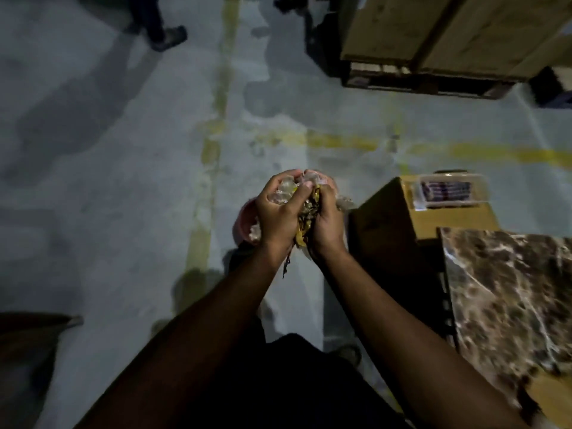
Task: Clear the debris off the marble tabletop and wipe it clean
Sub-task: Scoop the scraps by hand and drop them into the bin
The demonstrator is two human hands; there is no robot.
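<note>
pink round container: mostly hidden behind the left hand; only a curved rim and some pale contents show
crumpled clear plastic and dry brown leaf debris: largely covered by both hands; single pieces cannot be told apart
right hand: its fingertips are buried in the debris
brown-veined marble tabletop: cut off by the right edge
clear plastic box with a dark label: blurred, print unreadable
stacked wooden crates: cut off at the top and right edges
standing person's dark shoe: body cut off by the top edge
</note>
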